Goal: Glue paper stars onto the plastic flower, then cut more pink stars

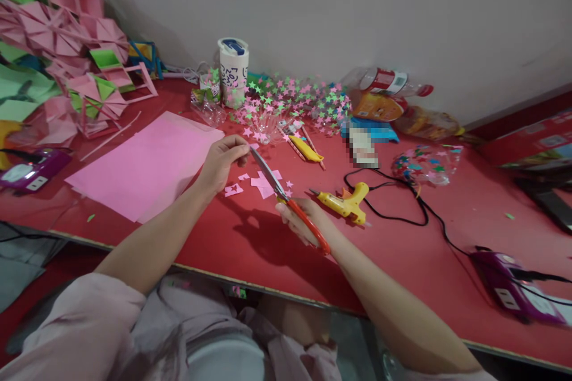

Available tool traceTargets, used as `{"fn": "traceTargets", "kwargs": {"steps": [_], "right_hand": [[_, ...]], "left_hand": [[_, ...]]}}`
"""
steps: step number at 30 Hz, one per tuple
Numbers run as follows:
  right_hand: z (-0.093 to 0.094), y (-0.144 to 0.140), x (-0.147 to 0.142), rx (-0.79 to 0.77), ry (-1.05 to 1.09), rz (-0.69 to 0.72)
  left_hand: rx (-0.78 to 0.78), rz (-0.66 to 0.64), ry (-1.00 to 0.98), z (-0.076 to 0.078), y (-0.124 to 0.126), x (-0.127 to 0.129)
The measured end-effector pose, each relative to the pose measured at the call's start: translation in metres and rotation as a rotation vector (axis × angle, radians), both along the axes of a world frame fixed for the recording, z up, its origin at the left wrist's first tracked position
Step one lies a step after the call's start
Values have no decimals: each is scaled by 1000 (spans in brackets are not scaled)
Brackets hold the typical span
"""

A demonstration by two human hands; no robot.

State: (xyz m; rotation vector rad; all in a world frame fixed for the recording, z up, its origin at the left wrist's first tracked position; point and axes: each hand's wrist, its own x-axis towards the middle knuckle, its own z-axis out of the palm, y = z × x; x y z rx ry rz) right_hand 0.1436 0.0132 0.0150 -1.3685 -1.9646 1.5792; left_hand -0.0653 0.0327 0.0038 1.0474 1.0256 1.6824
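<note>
My right hand [301,220] grips a pair of scissors with red handles [308,227]; the blades point up and to the left, close together. At the blade tips, my left hand [226,161] is pinched, with a small piece of pink paper [254,146] showing at its fingertips. Below the blades lie small pink paper cuttings [266,183], one scrap with a star-shaped hole [233,189], and little pink stars. Large sheets of pink paper [147,161] are on the red table left of my left hand. A yellow glue gun [344,202] rests right of the scissors.
Behind my hands are a white tumbler [233,74] and a mass of pink and green paper stars [290,101]. Folded paper decorations [67,30] pile up at left. Bottles [388,81] lie by the wall. A black cord [435,220] runs toward a purple power strip [504,286].
</note>
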Motion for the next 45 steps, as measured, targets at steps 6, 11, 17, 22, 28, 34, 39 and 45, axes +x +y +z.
{"fn": "traceTargets", "kwargs": {"steps": [6, 11, 17, 22, 28, 34, 39, 45], "right_hand": [[-2, 0, 1, -14, 1, -10], [-4, 0, 1, 5, -10, -17], [-1, 0, 0, 18, -1, -17], [-1, 0, -1, -21, 3, -15], [0, 4, 2, -73, -3, 57], [7, 2, 6, 21, 4, 93], [4, 4, 9, 49, -22, 141], [4, 4, 7, 27, -31, 126]], "left_hand": [[-1, 5, 9, 0, 0, 0], [11, 9, 37, -1, -2, 0], [76, 61, 73, -1, 0, -1], [90, 76, 85, 0, -1, 0], [101, 45, 131, 0, -6, 5], [4, -27, 8, 3, -6, 4], [-59, -121, -14, 8, -5, -2], [-86, -210, 27, 11, -4, -9]]}}
